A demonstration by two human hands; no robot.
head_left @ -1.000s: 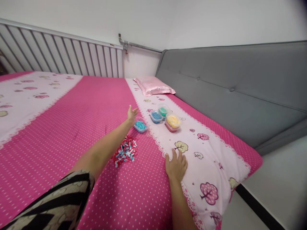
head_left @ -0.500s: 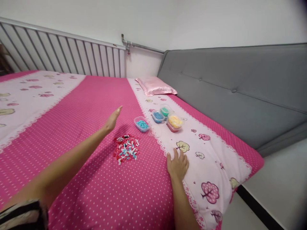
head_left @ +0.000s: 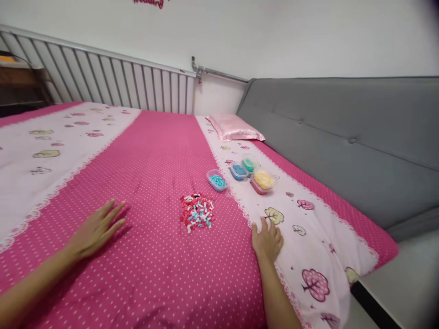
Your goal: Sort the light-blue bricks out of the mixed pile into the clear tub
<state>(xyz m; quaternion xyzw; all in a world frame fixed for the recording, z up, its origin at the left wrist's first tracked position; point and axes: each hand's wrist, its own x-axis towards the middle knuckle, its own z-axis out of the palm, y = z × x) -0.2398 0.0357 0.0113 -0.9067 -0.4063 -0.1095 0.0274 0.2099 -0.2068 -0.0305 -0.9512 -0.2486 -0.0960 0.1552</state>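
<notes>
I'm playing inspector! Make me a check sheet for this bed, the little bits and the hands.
Surface: bedsheet, pink and white, dots and tree prints.
Job's things: mixed pile of little pieces; tub of light-blue pieces; blue tub; green tub; yellow tub.
Clutter: pink pillow, beyond the tubs.
Grippers: left hand open, touching unclear; right hand spread on the sheet; neither visibly holding anything.
Cables: nothing seen.
Surroundings: grey headboard, metal pipe, white wall.

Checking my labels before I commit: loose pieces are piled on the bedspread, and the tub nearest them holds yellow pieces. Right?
One error: the tub nearest the loose pieces holds light blue pieces, not yellow, as the head view shows. The loose pieces are indeed piled on the bedspread.
</notes>
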